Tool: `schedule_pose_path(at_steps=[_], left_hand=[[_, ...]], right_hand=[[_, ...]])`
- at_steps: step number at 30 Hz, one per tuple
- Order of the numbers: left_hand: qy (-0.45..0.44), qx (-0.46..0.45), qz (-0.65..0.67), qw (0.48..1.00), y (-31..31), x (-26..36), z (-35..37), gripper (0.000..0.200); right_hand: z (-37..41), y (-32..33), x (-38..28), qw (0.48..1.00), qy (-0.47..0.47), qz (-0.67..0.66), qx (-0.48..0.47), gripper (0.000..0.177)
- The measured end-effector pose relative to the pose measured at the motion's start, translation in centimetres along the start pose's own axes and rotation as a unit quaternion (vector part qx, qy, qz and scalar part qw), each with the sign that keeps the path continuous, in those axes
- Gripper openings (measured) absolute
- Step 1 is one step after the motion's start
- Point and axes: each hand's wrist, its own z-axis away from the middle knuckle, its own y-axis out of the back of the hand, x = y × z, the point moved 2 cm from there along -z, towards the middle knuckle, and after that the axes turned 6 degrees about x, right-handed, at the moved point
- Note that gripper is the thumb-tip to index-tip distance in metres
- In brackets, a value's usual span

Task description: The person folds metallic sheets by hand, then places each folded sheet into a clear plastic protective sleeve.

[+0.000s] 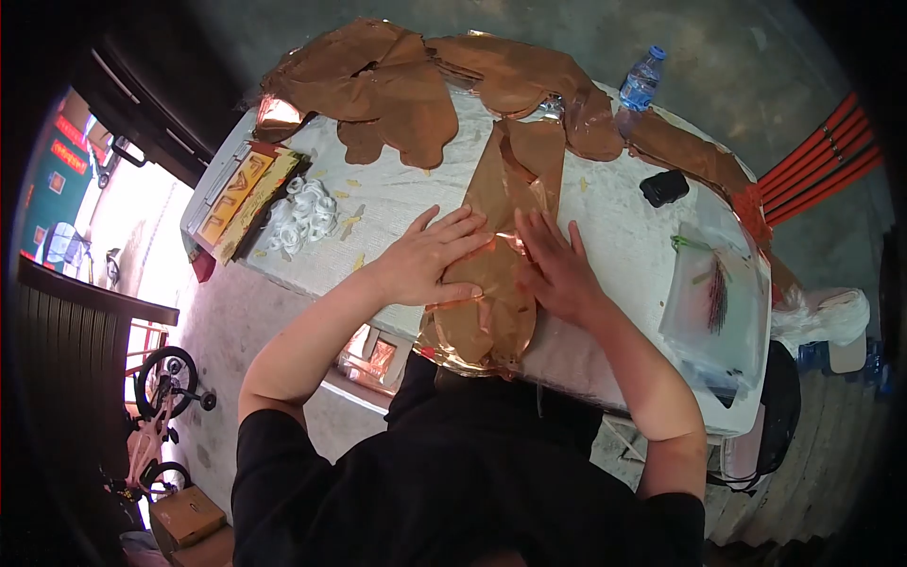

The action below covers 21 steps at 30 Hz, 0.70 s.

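A brown sheet piece with shiny coppery foil (487, 326) lies at the table's front edge, its rounded end at the edge nearest my body. My left hand (436, 260) rests on its left side with fingers spread. On its right side lies my right hand (559, 269), fingers stretched out and thumb apart. Both palms face down, and the fingertips of the two hands are close together. Beyond them the brown material (534, 156) continues as a long, folded strip. Neither hand is wrapped round anything.
Stacked brown cut pieces (397, 104) line the table's far side. A water bottle (642, 80), a black object (664, 188) and a clear tray (718, 312) are at the right. White coils (307, 213) and a colourful box (241, 203) stand left on the white table (378, 203).
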Motion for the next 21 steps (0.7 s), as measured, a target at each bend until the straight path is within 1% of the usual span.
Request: schedule_pose_path(at_steps=[1, 3, 4, 6, 7, 9, 10, 12, 14, 21], left_hand=[[0.000, 0.000, -0.001, 1.000, 0.1, 0.0, -0.1, 0.072], [0.004, -0.006, 0.012, 1.000, 0.3, 0.1, -0.2, 0.071], [0.004, -0.006, 0.011, 1.000, 0.4, 0.0, -0.3, 0.071], [0.017, 0.010, 0.065, 0.998, 0.8, -0.3, -0.6, 0.071], [0.018, 0.010, 0.065, 0.998, 0.7, -0.8, -0.9, 0.071], [0.028, 0.058, 0.047, 0.997, 0.1, -2.6, -2.1, 0.065], [0.030, 0.060, 0.047, 0.997, -0.1, -3.2, -2.6, 0.065], [0.032, 0.064, -0.003, 0.997, -0.4, -4.4, -3.7, 0.060], [0.033, 0.055, -0.007, 0.998, -0.9, -5.3, -4.3, 0.062], [0.035, 0.049, -0.027, 0.998, -0.3, -5.2, -4.6, 0.066]], right_hand=[[0.0, 0.0, -0.1, 1.000, 0.000, 0.000, 0.001, 0.065], [0.1, -0.1, -0.3, 0.995, 0.032, 0.093, -0.024, 0.064], [0.2, -0.2, -0.3, 0.995, 0.032, 0.093, -0.023, 0.064], [0.3, -0.4, -0.3, 0.995, 0.036, 0.088, -0.006, 0.063], [0.3, -0.4, -0.3, 0.995, 0.037, 0.088, -0.006, 0.063], [0.2, -0.4, -0.4, 0.994, 0.035, 0.100, -0.012, 0.064], [0.2, -0.3, -0.5, 0.994, 0.037, 0.100, -0.013, 0.064], [0.2, -0.2, -0.6, 0.996, 0.028, 0.087, -0.011, 0.066], [0.3, -0.3, -0.5, 0.995, 0.030, 0.096, -0.011, 0.066], [0.3, -0.4, -0.4, 0.994, 0.039, 0.105, -0.006, 0.069]])
